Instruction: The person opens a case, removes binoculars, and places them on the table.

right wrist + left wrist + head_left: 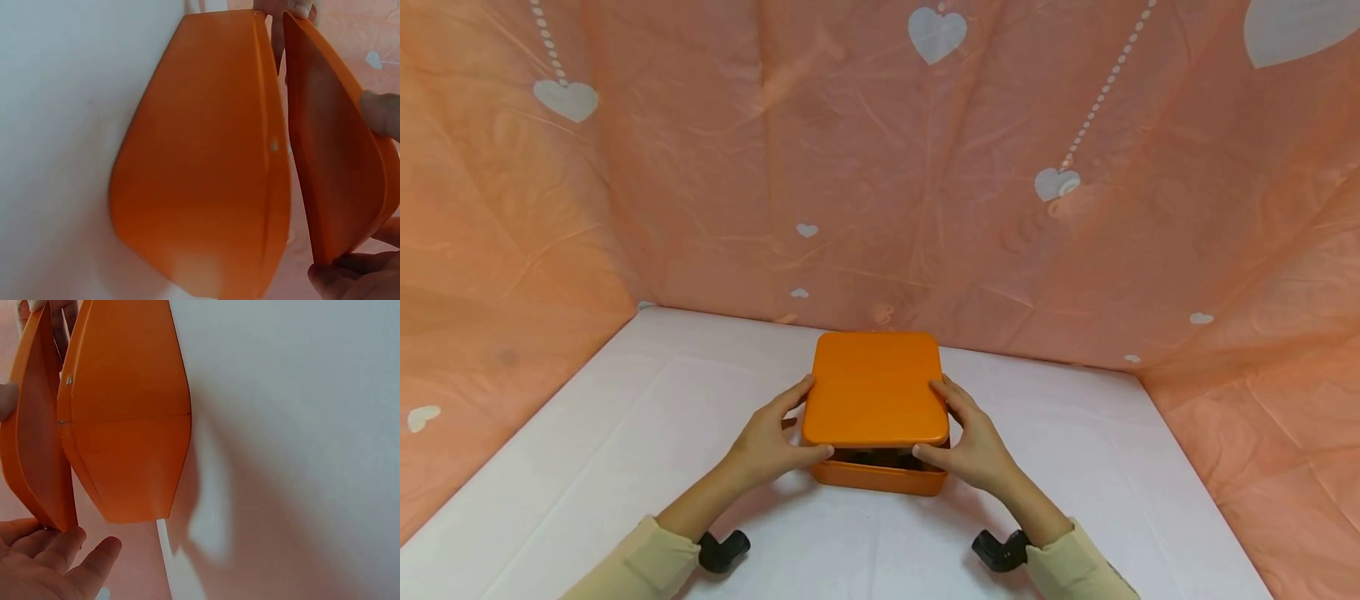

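An orange rectangular lid with rounded corners is tilted over a matching orange box, its near edge raised. Through the gap at the front, dark contents show inside; most of the interior is hidden. My left hand grips the lid's left side, thumb at the near corner. On the opposite side my right hand holds the lid the same way. In the left wrist view, the lid stands apart from the box wall. The right wrist view shows a similar gap between lid and box.
The box stands on a white-covered table. Behind it hangs a peach curtain with pale hearts, which also lines both sides. A black device sits at the left wrist and another black device at the right.
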Motion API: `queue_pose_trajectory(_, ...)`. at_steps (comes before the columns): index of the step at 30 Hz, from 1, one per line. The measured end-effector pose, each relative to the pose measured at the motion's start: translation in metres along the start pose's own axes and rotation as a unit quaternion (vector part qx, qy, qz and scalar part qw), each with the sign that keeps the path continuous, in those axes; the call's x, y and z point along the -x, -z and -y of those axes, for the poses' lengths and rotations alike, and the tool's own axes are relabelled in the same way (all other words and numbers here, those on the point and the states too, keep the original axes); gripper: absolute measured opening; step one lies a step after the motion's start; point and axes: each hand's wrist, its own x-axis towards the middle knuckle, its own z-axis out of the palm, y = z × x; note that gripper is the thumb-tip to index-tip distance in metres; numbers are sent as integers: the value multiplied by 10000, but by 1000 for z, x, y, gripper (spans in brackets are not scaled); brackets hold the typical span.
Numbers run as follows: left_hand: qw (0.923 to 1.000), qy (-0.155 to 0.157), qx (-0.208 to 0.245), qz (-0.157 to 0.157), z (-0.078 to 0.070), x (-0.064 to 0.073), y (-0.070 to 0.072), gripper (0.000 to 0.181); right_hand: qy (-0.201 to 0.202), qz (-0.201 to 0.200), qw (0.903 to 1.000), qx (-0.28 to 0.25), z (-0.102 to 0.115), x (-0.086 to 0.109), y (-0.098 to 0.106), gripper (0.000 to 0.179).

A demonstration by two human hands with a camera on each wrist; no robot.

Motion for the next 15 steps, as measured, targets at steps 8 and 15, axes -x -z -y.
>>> queue_pose_trajectory(8, 9999, 4, 45, -159, -3, 2, 7, 99, -162, 32, 9997, -161, 9, -7, -2, 89)
queue_pose_trajectory(15, 9994, -156, -49, -298, -3, 5, 14, 98, -195, 102, 9994, -261, 15, -12, -3, 90)
